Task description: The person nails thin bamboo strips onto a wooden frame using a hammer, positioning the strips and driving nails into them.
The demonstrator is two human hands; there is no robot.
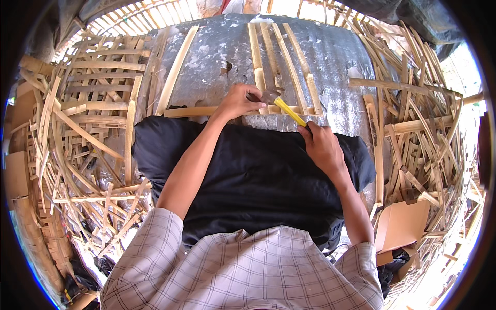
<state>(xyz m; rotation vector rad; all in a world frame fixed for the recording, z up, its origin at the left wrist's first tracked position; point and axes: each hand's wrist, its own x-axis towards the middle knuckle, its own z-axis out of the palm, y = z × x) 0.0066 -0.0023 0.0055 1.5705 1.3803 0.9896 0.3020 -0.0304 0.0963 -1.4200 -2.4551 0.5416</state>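
My right hand (323, 147) is wrapped round a hammer (290, 111) with a yellow and black handle. Its dark head rests close to the fingertips of my left hand (238, 102), over a joint of bamboo strips. Those left fingers are pinched together; whatever is between them is too small or hidden to make out. Beneath them runs a bamboo crosspiece (191, 111), lying left to right just beyond my black-covered lap (258, 170). Several upright bamboo slats (292, 67) reach away from the crosspiece on the right, and a single slat (177, 70) meets its left end.
The slats lie on a worn grey sheet surface (217, 46). At the left are lattice panels of bamboo (106, 106) and loose strips. A tangled heap of split bamboo (413, 139) fills the right side, with an opened cardboard box (402, 223) below it.
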